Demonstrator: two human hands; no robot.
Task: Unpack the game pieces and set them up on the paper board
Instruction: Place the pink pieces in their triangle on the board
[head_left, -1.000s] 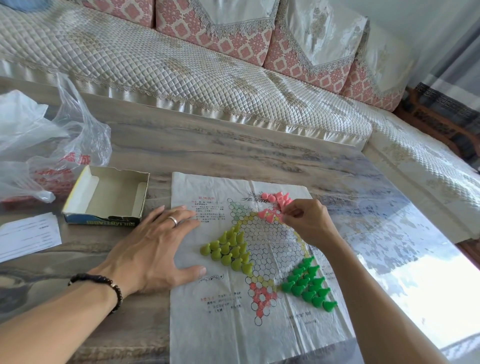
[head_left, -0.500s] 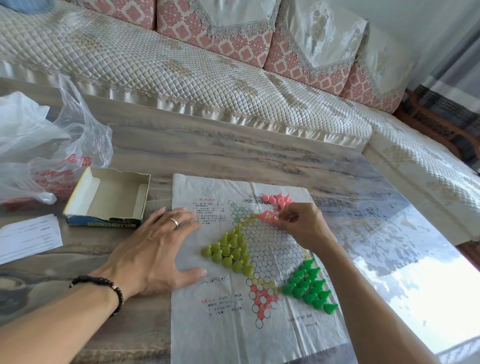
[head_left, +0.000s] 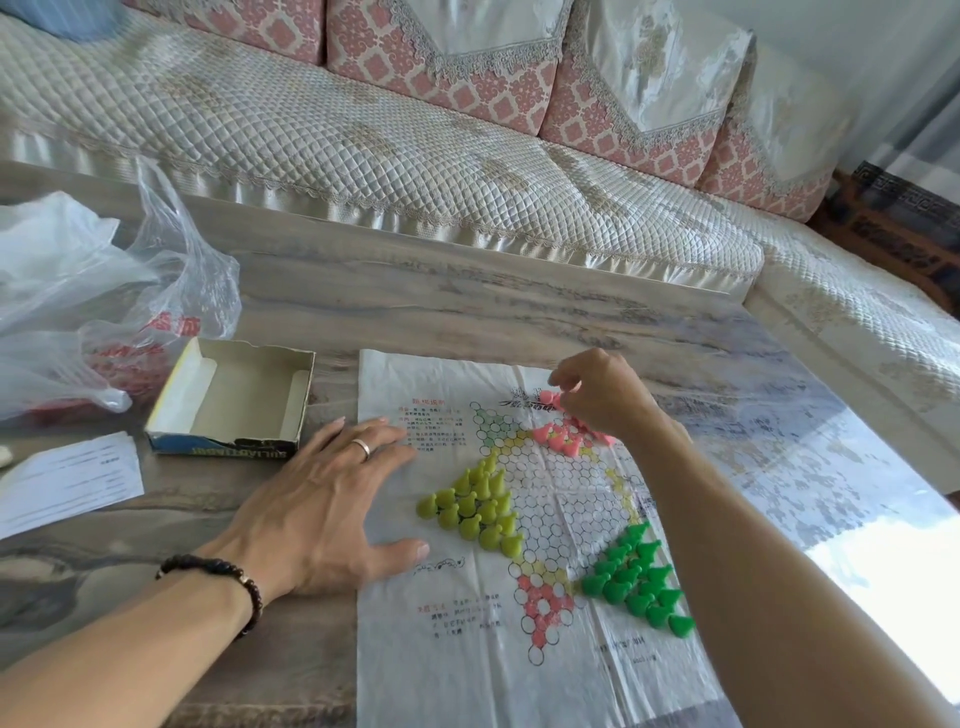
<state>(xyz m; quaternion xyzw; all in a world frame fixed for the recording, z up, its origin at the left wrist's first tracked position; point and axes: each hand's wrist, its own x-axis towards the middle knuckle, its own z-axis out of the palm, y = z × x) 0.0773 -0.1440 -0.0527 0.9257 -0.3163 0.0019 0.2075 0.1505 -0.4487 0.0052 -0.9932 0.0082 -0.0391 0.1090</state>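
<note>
The paper board (head_left: 467, 675) lies flat on the table, printed with a star of circles. Several yellow-green pieces (head_left: 475, 506) fill its left point and several green pieces (head_left: 636, 579) its lower right point. Several pink pieces (head_left: 558, 436) cluster at the far point. My left hand (head_left: 322, 509) rests flat with spread fingers on the board's left edge. My right hand (head_left: 608, 400) hovers over the pink cluster, its curled fingertips pinching a pink piece (head_left: 548, 399) at the far tip. Part of the pink cluster is hidden under that hand.
An open, empty cardboard box (head_left: 234, 400) sits left of the board. A crumpled clear plastic bag (head_left: 78, 291) lies behind it at far left, and a white paper slip (head_left: 62, 478) in front. A quilted sofa (head_left: 363, 130) runs along the table's (head_left: 467, 312) far edge.
My right hand has moved from the near side of the pink cluster to its far tip. My left hand has stayed flat on the board's edge.
</note>
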